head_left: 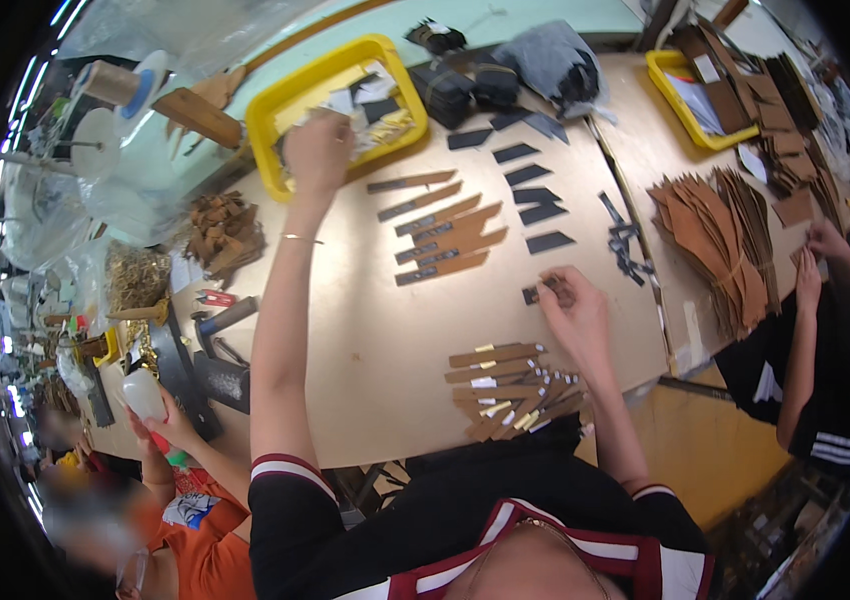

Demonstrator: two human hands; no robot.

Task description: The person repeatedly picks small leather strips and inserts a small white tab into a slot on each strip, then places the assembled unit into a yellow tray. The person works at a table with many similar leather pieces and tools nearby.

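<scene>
My left hand is over the near left side of a yellow tray that holds white, black and pale yellow pieces. The fingers there are blurred and partly hidden, so what they touch does not show. At the middle right, my right hand is closed round a small dark strip and some brownish bits. Brown leather strips with dark patches lie in a row left of it. Black slanted pieces form a column above it. Just below is a fanned pile of brown strips with light ends.
Brown leather panels lie in bundles at the right, near a co-worker's hands and a second yellow tray. Black bundles sit at the back. A hammer and brown scraps are at the left, beside another person holding a bottle.
</scene>
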